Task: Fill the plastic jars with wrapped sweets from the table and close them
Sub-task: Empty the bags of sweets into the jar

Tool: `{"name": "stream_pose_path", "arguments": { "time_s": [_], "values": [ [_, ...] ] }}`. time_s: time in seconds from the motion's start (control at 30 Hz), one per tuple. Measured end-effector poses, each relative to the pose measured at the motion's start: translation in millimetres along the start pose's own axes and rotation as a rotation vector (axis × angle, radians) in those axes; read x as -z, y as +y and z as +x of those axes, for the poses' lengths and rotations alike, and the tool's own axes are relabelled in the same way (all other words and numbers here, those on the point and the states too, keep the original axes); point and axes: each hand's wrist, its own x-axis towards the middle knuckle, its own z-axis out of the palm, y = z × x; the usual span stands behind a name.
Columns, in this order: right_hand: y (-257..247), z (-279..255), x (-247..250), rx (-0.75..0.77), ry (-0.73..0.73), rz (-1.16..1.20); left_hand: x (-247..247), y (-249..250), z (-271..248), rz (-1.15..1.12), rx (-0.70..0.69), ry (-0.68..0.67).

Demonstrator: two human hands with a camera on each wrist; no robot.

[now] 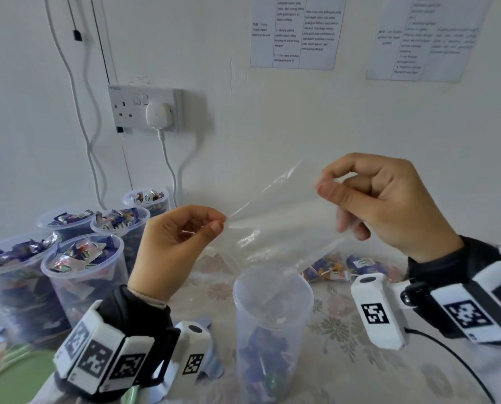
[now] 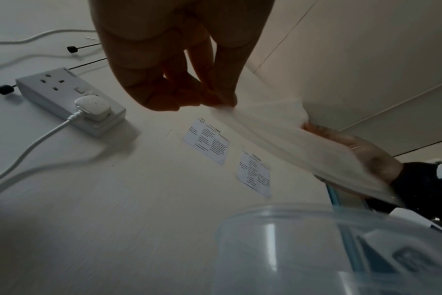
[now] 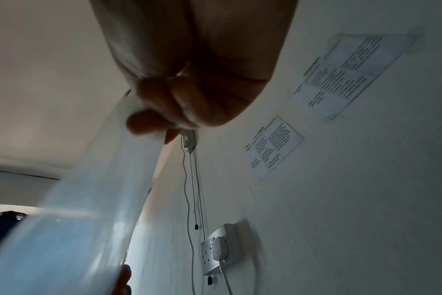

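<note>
1. Clear plastic bag [image 1: 272, 225] hangs stretched between the left hand [image 1: 173, 246] and right hand [image 1: 389, 199], each pinching a corner, above an open jar [image 1: 272, 325] partly filled with wrapped sweets [image 1: 258, 363].
2. Only the head view shows five filled jars [image 1: 83, 269] at left and loose sweets [image 1: 348, 268] on the table [image 1: 345, 345].
3. Wrist views add only the pinching fingertips [image 2: 215, 97] close up.

White wall [image 1: 301, 121] — double socket [image 1: 145, 107] at ten o'clock with white plug [image 1: 158, 113], two printed sheets [image 1: 297, 30] at one o'clock — floral tablecloth [image 1: 345, 325] below.
</note>
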Motion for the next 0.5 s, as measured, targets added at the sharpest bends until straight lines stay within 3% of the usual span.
{"name": "stream_pose_path", "arguments": {
  "time_s": [0.07,0.17,0.23,0.4,0.5],
  "values": [
    [1.4,1.4,-0.3,0.047,0.112,-0.024,2.8,-3.2,-0.2,0.057,0.001,0.031],
    [6.7,2.0,-6.6,0.205,0.290,-0.103,2.3,-2.1,-2.0,-0.038,0.015,0.077],
    [10.4,-0.1,-14.6,0.311,0.317,-0.206,-1.0,2.5,-3.4,-0.126,0.063,0.070],
    [20.5,-15.2,-37.0,0.547,0.091,-0.543,-9.5,19.4,-4.6,-0.457,0.324,0.050],
    [31.4,-28.5,-48.5,0.672,-0.092,-0.651,-8.6,17.1,-6.7,-0.455,0.338,0.074]
  ]
}}
